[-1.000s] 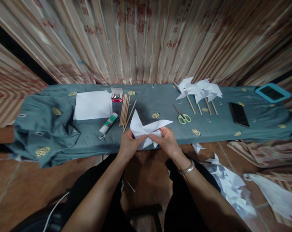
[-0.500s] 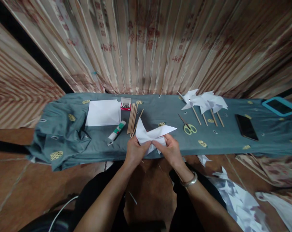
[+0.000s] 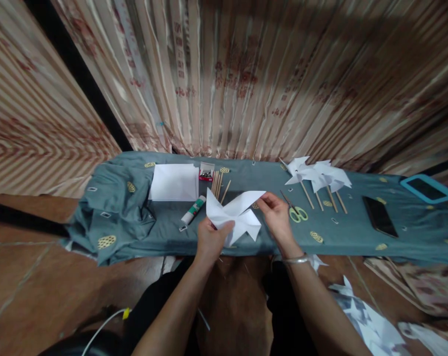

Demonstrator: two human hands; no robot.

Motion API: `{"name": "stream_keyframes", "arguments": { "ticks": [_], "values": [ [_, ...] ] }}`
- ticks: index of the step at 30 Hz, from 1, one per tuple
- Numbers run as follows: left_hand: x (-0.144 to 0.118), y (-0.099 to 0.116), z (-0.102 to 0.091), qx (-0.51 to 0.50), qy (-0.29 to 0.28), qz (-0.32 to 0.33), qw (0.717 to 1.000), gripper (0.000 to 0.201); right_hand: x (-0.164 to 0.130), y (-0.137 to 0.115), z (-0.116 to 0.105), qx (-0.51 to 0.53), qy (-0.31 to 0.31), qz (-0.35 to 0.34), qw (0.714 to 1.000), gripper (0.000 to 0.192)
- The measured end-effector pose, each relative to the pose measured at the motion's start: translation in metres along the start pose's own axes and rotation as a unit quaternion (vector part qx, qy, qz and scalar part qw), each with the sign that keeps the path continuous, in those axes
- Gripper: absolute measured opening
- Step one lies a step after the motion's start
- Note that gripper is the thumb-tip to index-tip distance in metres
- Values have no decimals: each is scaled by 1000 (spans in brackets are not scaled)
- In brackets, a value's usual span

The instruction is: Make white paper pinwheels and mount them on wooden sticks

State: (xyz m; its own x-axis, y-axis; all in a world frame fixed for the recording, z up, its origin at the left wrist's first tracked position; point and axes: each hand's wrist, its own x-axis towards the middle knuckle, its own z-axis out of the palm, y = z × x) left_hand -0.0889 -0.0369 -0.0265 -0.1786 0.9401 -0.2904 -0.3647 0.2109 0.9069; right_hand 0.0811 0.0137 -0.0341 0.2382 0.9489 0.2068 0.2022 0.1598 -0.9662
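A white paper pinwheel [image 3: 238, 217], folded and without a stick, is held above the front edge of the cloth-covered table. My left hand [image 3: 213, 236] grips it from the lower left, its thumb pressed near the centre. At the pinwheel's upper right blade tip, my right hand [image 3: 274, 212] pinches the paper between thumb and fingers. Just behind lie several wooden sticks [image 3: 217, 184], partly covered by the pinwheel. A glue stick [image 3: 193, 210] rests left of my left hand. Scissors with green handles [image 3: 298, 213] lie close to my right hand.
A stack of white paper [image 3: 174, 182] and a small red box of pins [image 3: 206, 171] are at the back left. Finished pinwheels on sticks [image 3: 318, 174], a black phone [image 3: 380, 216] and a blue-framed tablet [image 3: 427, 188] lie to the right. Paper scraps [image 3: 368, 316] are on the floor.
My right hand has left the pinwheel's centre and moved up and right to a blade tip. My left hand keeps its hold. The whole view has shifted slightly.
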Motion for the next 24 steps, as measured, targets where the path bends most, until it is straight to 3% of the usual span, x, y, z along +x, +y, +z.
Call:
{"name": "stream_keyframes", "arguments": {
  "ticks": [2,3,8,9,12,15,24],
  "values": [
    [-1,2,-3,-7,2,-1,1000,28,21,-7,22,-128,-73,-73,986,16],
    [-2,3,-4,-11,3,-3,1000,29,33,-12,33,-208,-112,-111,965,18],
    [-3,11,-12,-41,5,-23,999,30,84,-33,89,-311,-202,-185,910,17],
    [-3,13,-13,-46,5,-25,999,30,91,-35,98,-383,-243,-219,864,21],
    [-3,17,-18,-59,10,-23,998,31,104,-37,121,-482,-300,-262,780,26],
    [-3,18,-22,-63,14,-24,998,29,111,-34,137,-543,-322,-275,725,26],
    [-9,22,-28,-62,4,-28,998,27,121,-25,154,-576,-344,-251,698,22]
  ]
}}
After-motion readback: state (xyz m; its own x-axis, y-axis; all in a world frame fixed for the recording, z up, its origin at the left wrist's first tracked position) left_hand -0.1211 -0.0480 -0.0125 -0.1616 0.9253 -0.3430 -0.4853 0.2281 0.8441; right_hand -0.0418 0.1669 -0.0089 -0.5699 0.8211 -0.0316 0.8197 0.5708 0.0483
